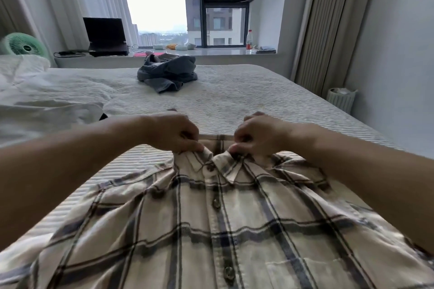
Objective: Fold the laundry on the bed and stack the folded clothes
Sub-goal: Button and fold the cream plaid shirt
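On the near half of the bed (246,91), a cream plaid shirt (199,223) with dark grey and brown checks lies front side up, buttoned along its placket, its collar pointing away from the camera and its hem running out of the bottom of the view. Both hands hold the collar: the left hand (173,132) pinches the left collar point between curled fingers and thumb, and the right hand (256,135) pinches the right collar point in the same manner (the two hands sit near each other, either side of the top button). Both bare forearms reach in from the lower corners of the view, the right one crossing over the shirt's shoulder. A chest pocket shows on the shirt at lower right.

Farther up the bed, well apart from the shirt, a crumpled dark grey garment (168,73) lies unfolded near the far edge. A white duvet (47,91) is bunched along the left side of the bed, whose cover is a pale ribbed fabric.

Beyond the bed, a window ledge (223,52) carries an open laptop (105,36), a clear bottle with a red cap (249,40), some small pale containers and a folded cloth (details too small to tell). A green fan (23,46) stands at far left. Pale curtains (328,30) hang at both sides of the window, and a ribbed white bin (341,98) stands on the floor at right.
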